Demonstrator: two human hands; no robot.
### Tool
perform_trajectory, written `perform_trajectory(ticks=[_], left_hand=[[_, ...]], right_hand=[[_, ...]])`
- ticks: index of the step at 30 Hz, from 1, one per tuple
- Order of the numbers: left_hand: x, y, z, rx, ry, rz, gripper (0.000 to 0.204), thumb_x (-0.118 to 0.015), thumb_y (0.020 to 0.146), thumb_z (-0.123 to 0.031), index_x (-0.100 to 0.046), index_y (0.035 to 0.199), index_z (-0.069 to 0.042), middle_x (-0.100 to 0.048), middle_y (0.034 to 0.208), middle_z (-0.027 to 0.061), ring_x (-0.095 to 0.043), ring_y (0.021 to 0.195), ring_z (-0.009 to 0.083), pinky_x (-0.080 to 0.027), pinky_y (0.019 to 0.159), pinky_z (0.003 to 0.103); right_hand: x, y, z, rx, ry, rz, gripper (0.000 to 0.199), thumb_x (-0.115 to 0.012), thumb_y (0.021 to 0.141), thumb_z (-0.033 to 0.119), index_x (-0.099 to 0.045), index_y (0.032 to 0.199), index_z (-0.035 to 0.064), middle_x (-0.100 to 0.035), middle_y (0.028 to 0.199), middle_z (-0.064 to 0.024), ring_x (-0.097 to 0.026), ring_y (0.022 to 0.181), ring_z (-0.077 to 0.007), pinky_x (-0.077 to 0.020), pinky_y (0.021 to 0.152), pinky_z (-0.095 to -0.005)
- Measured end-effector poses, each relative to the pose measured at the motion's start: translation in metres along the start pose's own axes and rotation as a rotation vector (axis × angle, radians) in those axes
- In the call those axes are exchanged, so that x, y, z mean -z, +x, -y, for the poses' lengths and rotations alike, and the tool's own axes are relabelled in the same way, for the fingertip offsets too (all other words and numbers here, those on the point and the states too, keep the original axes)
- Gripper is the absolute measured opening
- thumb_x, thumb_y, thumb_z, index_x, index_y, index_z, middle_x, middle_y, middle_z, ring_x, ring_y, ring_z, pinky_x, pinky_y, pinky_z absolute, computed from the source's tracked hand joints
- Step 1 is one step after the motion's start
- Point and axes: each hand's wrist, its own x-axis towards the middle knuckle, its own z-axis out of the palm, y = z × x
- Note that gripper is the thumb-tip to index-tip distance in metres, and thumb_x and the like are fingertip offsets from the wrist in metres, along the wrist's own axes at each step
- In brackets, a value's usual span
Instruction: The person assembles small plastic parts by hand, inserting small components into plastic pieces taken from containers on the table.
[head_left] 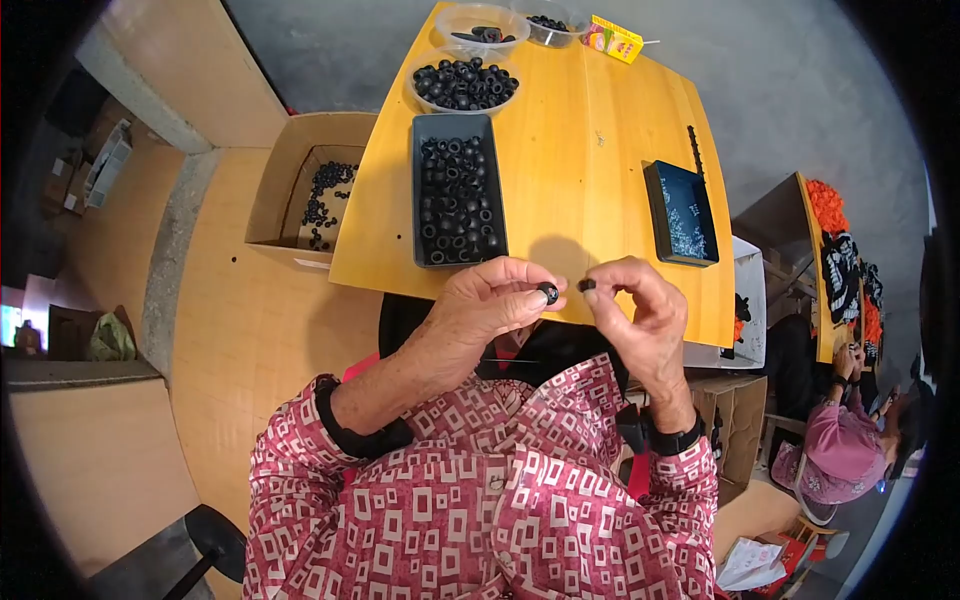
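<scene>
Above the table's near edge, my left hand [480,308] pinches a small round black bead-like part [548,292] between thumb and fingers; its end shows a hollow. A smaller black piece [587,285] sits between the thumb and forefinger of my right hand [645,315], a short gap from the first part. Just beyond my left hand stands a dark rectangular tray [418,190] filled with round, hollow black parts [460,190]. Farther off on the right lies a smaller dark tray [660,215] with many tiny pale pieces [684,225] in it.
Clear plastic bowls [412,92] of black parts stand at the table's [570,150] far left, beside a yellow drink carton [612,40]. A black strip [695,150] lies near the right edge. A cardboard box [275,200] stands left; a person [850,445] sits at right.
</scene>
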Motion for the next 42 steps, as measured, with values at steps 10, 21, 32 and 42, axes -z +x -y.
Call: perform_trajectory(ticks=[10, 21, 32, 42], left_hand=[[-0.001, 0.001, 0.008, 0.002, 0.033, -0.027, 0.020, -0.066, 0.094, -0.008, -0.065, 0.113, -0.003, -0.066, 0.110, 0.0055, -0.065, 0.102, 0.0137, -0.055, 0.093, 0.029], [-0.003, 0.000, 0.009, 0.059, 0.105, -0.014, 0.022, -0.067, 0.092, -0.006, -0.066, 0.113, 0.001, -0.068, 0.106, 0.0072, -0.066, 0.097, 0.0129, -0.055, 0.089, 0.026], [-0.007, 0.000, 0.011, 0.166, -0.009, 0.028, 0.026, -0.067, 0.094, -0.012, -0.064, 0.117, 0.000, -0.069, 0.109, 0.0082, -0.068, 0.100, 0.0165, -0.055, 0.091, 0.027], [-0.009, -0.001, 0.011, 0.164, 0.029, 0.091, 0.029, -0.067, 0.095, -0.017, -0.063, 0.118, 0.001, -0.069, 0.109, 0.0099, -0.069, 0.102, 0.0170, -0.054, 0.091, 0.026]], right_hand=[[-0.011, -0.006, 0.008, 0.357, -0.291, -0.039, 0.022, -0.073, 0.071, -0.004, -0.068, 0.092, 0.0017, -0.066, 0.084, -0.0110, -0.062, 0.076, -0.0268, -0.0502, 0.068, -0.0365], [0.000, -0.009, 0.016, 0.350, -0.433, 0.037, 0.020, -0.075, 0.072, 0.002, -0.067, 0.091, 0.0031, -0.064, 0.085, -0.0094, -0.061, 0.077, -0.0264, -0.0483, 0.070, -0.0368], [0.011, -0.016, 0.009, 0.214, -0.237, 0.048, 0.017, -0.076, 0.074, 0.002, -0.071, 0.090, 0.0013, -0.068, 0.084, -0.0099, -0.062, 0.077, -0.0243, -0.0494, 0.070, -0.0350], [0.010, -0.020, 0.009, 0.164, -0.109, 0.031, 0.018, -0.079, 0.074, 0.005, -0.075, 0.092, 0.0025, -0.070, 0.083, -0.0080, -0.062, 0.077, -0.0206, -0.0502, 0.069, -0.0320]])
